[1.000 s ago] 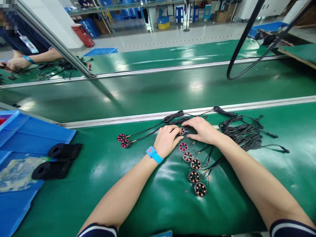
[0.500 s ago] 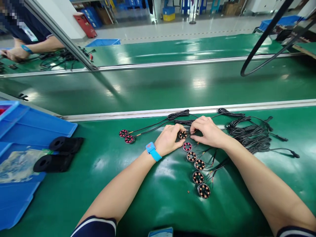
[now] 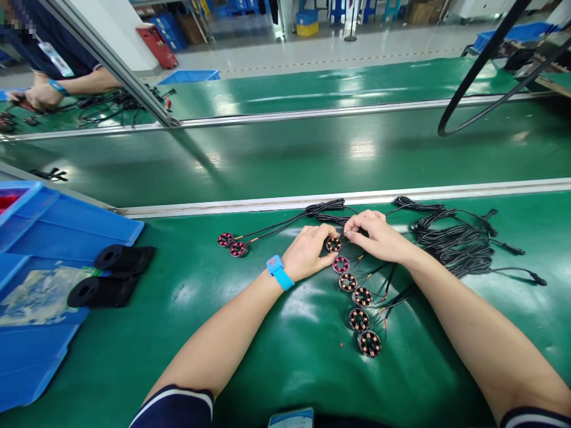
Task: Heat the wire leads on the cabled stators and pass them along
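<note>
Two green counters fill the view: the near counter (image 3: 267, 356), where the person's own hands work, and beyond a metal rail a far counter (image 3: 312, 89), where another person's hand (image 3: 42, 95) rests among dark cables at the upper left. Between them runs a wide green belt (image 3: 312, 154). At the left edge of the near counter sit blue trays (image 3: 44, 238), and just beside them lie two black ring-ended parts (image 3: 109, 273), one behind the other. To the right, a tangle of black cables (image 3: 450, 246) spreads over the counter, its leads running toward the middle. There, a row of five round coil discs (image 3: 354, 300) lies in a slanting line from near the hands toward the person, each touching or nearly touching the next, with thin wires trailing off to the right. Two more coil discs (image 3: 232, 245) lie apart to the left, side by side, their long leads running right. The left hand (image 3: 307, 255), with a blue wrist strap (image 3: 279, 271), has its fingers curled around one small coil disc (image 3: 333, 244) at the head of the row, pinching its left edge. The right hand (image 3: 379, 238) meets it from the other side, fingers closed on the wire at that disc's right edge.
</note>
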Tool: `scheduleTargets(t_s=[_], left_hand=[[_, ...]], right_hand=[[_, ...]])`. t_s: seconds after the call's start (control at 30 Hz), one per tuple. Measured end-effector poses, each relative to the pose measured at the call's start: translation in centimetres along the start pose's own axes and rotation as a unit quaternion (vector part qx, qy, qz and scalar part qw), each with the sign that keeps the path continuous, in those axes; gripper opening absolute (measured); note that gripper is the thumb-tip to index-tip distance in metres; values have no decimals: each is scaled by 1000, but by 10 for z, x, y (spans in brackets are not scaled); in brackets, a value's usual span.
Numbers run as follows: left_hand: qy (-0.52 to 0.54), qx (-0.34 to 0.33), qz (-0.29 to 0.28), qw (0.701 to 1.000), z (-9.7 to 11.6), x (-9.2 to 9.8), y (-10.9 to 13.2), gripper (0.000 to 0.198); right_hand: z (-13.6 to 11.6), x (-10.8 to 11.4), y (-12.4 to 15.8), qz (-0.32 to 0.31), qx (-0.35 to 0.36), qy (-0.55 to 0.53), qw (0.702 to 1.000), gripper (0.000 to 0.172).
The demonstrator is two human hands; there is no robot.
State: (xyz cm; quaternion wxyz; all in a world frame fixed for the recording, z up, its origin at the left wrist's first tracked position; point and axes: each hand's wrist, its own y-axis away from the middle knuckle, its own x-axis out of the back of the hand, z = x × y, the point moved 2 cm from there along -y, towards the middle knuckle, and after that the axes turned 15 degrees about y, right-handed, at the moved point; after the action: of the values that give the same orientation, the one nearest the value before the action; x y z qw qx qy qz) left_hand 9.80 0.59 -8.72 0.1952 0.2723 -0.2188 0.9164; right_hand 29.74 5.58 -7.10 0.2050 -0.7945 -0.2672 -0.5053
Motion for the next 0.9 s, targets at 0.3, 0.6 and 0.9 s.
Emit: scheduleTargets(t_s=[0.3, 0.6, 0.9], left_hand=[[4, 33, -22, 999, -1, 4, 0, 33], [15, 37, -23, 999, -2, 5, 1, 35], [-39, 25, -2, 999, 8, 14, 1, 18]], right_hand=[[38, 43, 18, -16, -121, 98, 988, 32], [11, 46, 18, -15, -97, 346, 933, 19], [86, 57, 37, 120, -194, 359, 905, 53]])
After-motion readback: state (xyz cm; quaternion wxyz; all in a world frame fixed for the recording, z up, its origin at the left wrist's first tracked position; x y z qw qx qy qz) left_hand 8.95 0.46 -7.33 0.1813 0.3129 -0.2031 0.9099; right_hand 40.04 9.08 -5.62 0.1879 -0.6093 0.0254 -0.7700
